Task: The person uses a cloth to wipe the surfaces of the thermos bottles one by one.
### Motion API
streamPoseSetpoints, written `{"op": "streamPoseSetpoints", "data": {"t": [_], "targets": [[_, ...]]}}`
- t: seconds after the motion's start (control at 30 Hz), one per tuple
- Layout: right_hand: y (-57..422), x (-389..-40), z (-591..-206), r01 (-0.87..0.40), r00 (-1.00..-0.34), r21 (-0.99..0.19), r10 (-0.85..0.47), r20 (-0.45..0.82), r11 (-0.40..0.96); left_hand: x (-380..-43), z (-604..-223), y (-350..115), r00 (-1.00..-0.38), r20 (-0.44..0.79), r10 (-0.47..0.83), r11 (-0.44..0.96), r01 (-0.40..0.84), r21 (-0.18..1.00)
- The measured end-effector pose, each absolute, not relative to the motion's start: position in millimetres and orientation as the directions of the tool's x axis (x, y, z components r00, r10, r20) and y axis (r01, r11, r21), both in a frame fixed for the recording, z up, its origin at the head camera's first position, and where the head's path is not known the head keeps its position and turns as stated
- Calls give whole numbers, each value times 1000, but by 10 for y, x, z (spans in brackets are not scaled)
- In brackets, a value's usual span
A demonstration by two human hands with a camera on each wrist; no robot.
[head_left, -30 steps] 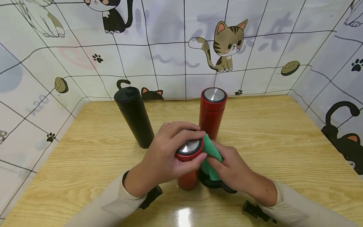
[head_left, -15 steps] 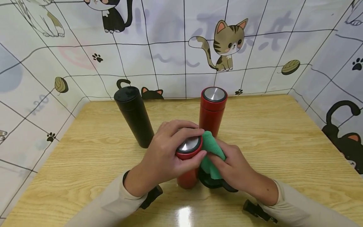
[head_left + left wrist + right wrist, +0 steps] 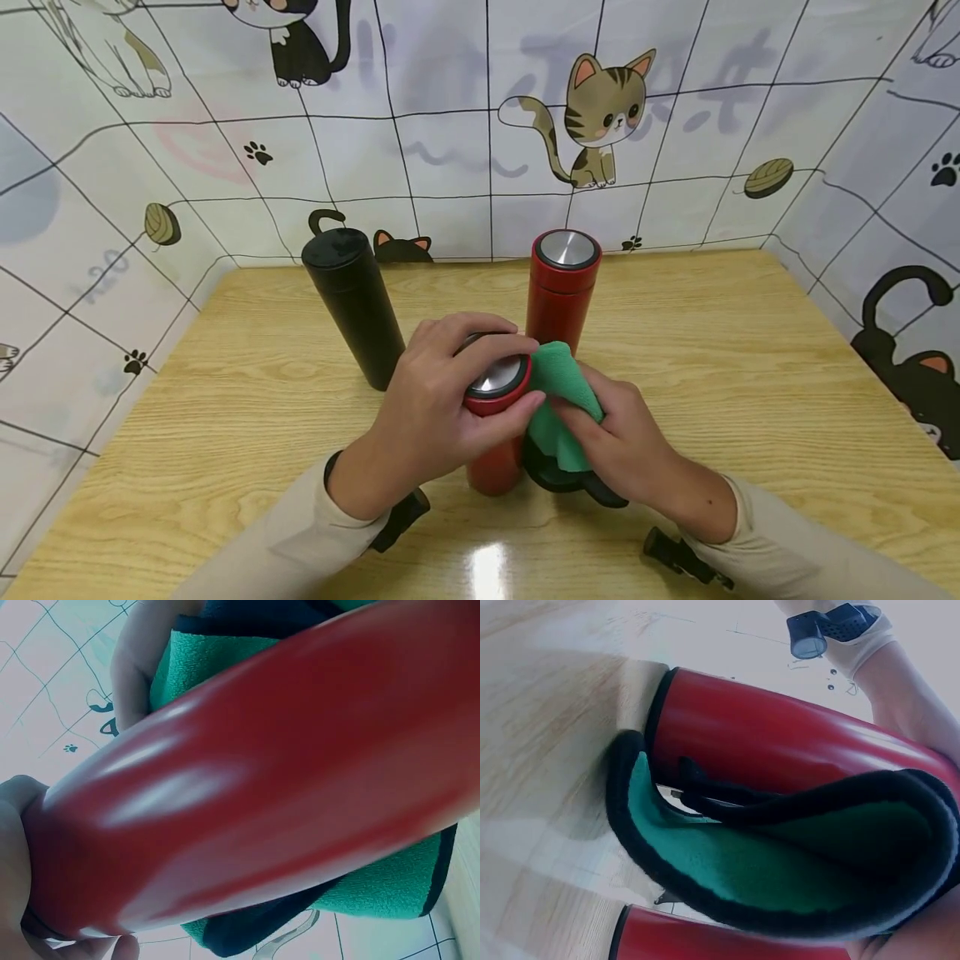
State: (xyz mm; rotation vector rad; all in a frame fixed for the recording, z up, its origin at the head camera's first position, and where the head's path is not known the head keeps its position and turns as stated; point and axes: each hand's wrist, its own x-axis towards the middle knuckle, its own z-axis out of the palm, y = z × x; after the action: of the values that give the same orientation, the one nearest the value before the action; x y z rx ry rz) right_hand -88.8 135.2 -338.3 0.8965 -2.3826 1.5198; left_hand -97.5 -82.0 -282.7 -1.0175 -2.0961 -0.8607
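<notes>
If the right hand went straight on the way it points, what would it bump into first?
Past the cloth it holds, the right hand would probably meet the red bottle in the left hand, though depth is unclear and the left thumb lies close.

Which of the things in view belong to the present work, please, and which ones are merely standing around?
In the job, it seems:
front red bottle, held in the left grip
green cloth with dark edging, held in the right grip

Just around, in neither grip:
rear red bottle, upright
black bottle, upright
wooden table beneath
cat-patterned backdrop
</notes>
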Motion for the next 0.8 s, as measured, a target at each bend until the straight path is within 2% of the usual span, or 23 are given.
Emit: {"op": "streamPoseSetpoints", "data": {"t": [0.2,0.43,0.63,0.8], "targets": [[1348,-894,-3376,-525,-815,-802,-440,377,286,-977,-2831,-829,-495,762,418,477,833,279],[1349,-878,-3379,-560,-811,-773,-387,439,297,-982,-2837,-839,-490,759,429,467,839,277],[1346,-895,-3367,-510,-829,-806,-420,369,300,-994,-2807,-885,-476,746,466,434,858,276],[1353,-879,-3372,-550,-822,-770,-374,430,323,-995,-2789,-893,-474,736,484,441,858,262]]}}
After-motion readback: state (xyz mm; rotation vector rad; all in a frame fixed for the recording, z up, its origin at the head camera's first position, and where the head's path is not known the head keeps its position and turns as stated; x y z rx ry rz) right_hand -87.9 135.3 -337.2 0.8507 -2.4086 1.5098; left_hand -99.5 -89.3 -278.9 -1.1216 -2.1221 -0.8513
